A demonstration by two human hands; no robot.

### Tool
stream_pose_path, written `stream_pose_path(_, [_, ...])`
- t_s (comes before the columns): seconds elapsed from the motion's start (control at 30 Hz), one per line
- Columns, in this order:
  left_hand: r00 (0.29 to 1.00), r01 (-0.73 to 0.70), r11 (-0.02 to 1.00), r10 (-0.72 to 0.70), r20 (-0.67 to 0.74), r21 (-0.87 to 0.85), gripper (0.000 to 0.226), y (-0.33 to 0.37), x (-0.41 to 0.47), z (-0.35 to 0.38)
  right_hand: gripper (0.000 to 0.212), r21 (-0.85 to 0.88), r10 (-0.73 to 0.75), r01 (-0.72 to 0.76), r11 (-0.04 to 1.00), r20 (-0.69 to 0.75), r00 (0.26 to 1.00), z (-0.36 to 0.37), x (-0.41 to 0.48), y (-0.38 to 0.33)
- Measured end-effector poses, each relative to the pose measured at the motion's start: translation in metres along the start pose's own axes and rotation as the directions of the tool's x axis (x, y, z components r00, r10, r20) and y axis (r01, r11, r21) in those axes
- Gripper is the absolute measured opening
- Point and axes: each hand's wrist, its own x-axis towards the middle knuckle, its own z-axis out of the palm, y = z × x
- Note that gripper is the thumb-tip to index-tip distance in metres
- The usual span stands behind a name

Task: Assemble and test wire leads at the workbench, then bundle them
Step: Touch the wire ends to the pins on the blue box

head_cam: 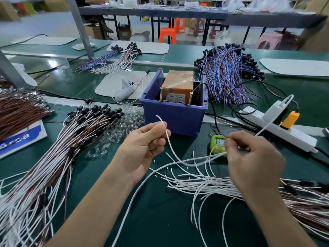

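Wire lead (170,147) in left hand (144,148), "Arca" sign (23,138)

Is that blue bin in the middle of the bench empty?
No: an orange box wrapped in clear tape sits inside the blue bin.

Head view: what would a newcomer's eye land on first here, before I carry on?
At centre front, the left hand and right hand each pinch one white wire that sags between them. Straight behind them stands a blue bin holding an orange box. A fan of white and brown leads spreads across the left, and a blue and brown heap lies at the far right.
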Motion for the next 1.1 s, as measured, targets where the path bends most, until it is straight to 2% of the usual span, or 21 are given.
stream_pose_path(0.1, [0.999, 0.015, 0.999, -0.014, -0.034, 0.037, 0.019, 0.000, -0.001, 0.002, 0.007, 0.032, -0.119, 0.123, 0.992, -0.096, 0.988, -0.002, -0.004, -0.005])
stream_pose_path(0.17, [0.998, 0.008, 0.999, -0.005, -0.063, 0.050, 0.017, 0.001, -0.002, 0.004, 0.009, 0.111, -0.168, 0.170, 0.979, -0.032, 0.985, 0.000, -0.003, -0.010])
stream_pose_path(0.23, [0.985, -0.012, 0.997, 0.025, -0.170, 0.082, 0.009, 0.003, 0.000, 0.007, 0.012, 0.192, -0.203, 0.189, 0.963, 0.058, 0.977, 0.002, 0.001, -0.017])
stream_pose_path(0.3, [0.950, -0.047, 0.985, 0.095, -0.298, 0.166, 0.011, 0.008, 0.002, 0.008, 0.015, 0.267, -0.205, 0.160, 0.950, 0.149, 0.967, 0.004, 0.011, -0.026])
stream_pose_path(0.37, [0.921, -0.077, 0.967, 0.162, -0.354, 0.241, 0.009, 0.015, 0.003, 0.010, 0.017, 0.314, -0.176, 0.102, 0.944, 0.219, 0.960, 0.008, 0.023, -0.033])
stream_pose_path(0.5, [0.893, -0.163, 0.955, 0.250, -0.375, 0.248, 0.012, 0.031, 0.005, 0.018, 0.013, 0.370, -0.126, 0.014, 0.929, 0.279, 0.952, 0.020, 0.045, -0.045])
stream_pose_path(0.6, [0.907, -0.199, 0.966, 0.246, -0.341, 0.167, 0.008, 0.039, 0.010, 0.021, 0.014, 0.348, -0.123, 0.015, 0.937, 0.292, 0.948, 0.025, 0.058, -0.050])
stream_pose_path(0.67, [0.916, -0.202, 0.970, 0.237, -0.324, 0.139, 0.012, 0.039, 0.014, 0.017, 0.013, 0.330, -0.118, 0.017, 0.944, 0.288, 0.950, 0.027, 0.066, -0.049])
stream_pose_path(0.93, [0.857, -0.187, 0.967, 0.245, -0.454, 0.171, 0.016, 0.007, 0.028, 0.001, 0.012, 0.328, -0.091, -0.019, 0.944, 0.315, 0.945, 0.032, 0.080, -0.040])
stream_pose_path(1.1, [0.837, -0.230, 0.940, 0.323, -0.442, 0.252, 0.013, 0.005, 0.029, 0.000, 0.012, 0.332, -0.097, 0.008, 0.943, 0.253, 0.963, 0.032, 0.082, -0.038])
